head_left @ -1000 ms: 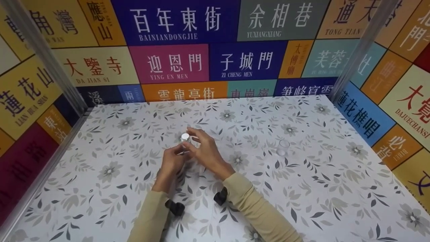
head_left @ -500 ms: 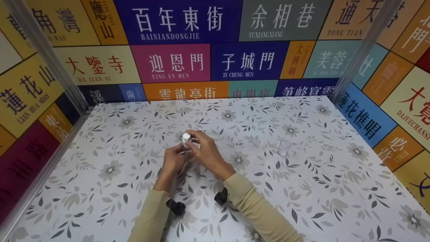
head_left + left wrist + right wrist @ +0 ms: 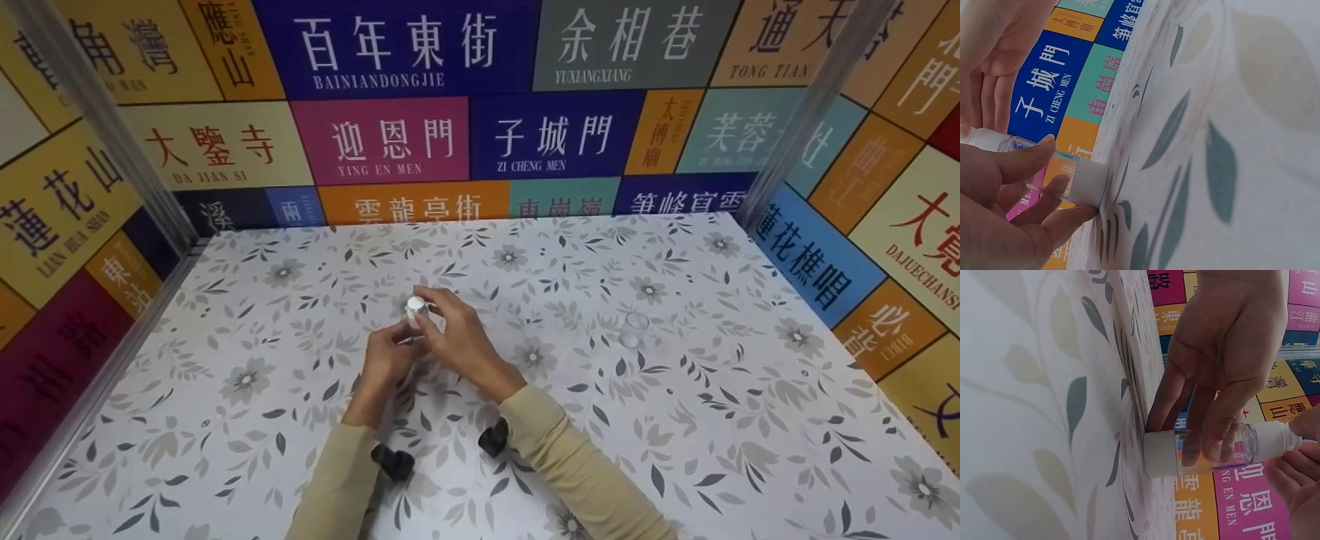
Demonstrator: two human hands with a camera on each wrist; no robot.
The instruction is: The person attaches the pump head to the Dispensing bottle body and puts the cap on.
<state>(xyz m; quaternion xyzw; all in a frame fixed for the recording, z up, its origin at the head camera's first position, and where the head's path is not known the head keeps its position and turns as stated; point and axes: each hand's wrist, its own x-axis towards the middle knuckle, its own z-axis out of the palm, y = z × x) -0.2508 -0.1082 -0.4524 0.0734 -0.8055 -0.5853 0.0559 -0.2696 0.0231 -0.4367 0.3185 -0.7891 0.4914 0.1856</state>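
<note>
A small clear bottle with a white base and a white top stands upright, its base apparently on the table. In the left wrist view, my left hand grips its transparent body between thumb and fingers. My right hand is at the bottle's white top, thumb on one side and fingers on the other. In the head view, the hands hide most of the bottle and only the white top shows plainly. Some right fingers are cut off at the edge of the right wrist view.
A clear, cup-like piece stands on the table to the right, away from both hands. Floral cloth covers the table. Panels with large printed characters rise behind and at both sides, with metal posts at the corners.
My right fingers shift slightly around the white top. The left hand keeps its grip on the body, and the bottle stays in about the same place.
</note>
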